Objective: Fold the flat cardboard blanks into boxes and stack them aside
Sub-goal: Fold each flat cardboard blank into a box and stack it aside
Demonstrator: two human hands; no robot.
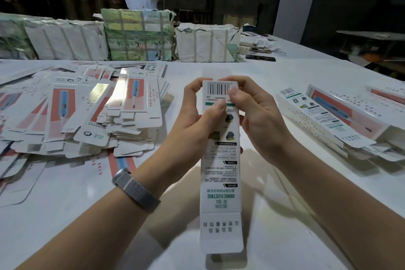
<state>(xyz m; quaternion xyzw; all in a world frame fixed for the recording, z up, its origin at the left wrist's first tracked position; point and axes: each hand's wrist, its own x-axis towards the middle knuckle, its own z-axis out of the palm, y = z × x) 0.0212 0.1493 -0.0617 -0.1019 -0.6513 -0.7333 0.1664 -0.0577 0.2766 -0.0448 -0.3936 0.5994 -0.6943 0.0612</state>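
I see my left hand [198, 103] and right hand [252, 105] both pinching the far end of a long toothbrush box [221, 171] held over the white table [263, 68]. Flat blanks [87, 107] pile at ten o'clock; folded boxes [341, 116] lie at two o'clock.

Held box [221, 160]: barcode at far end; upside-down "X-S1", "SONIC ELECTRIC". Flat blank [63, 114]: "QF".
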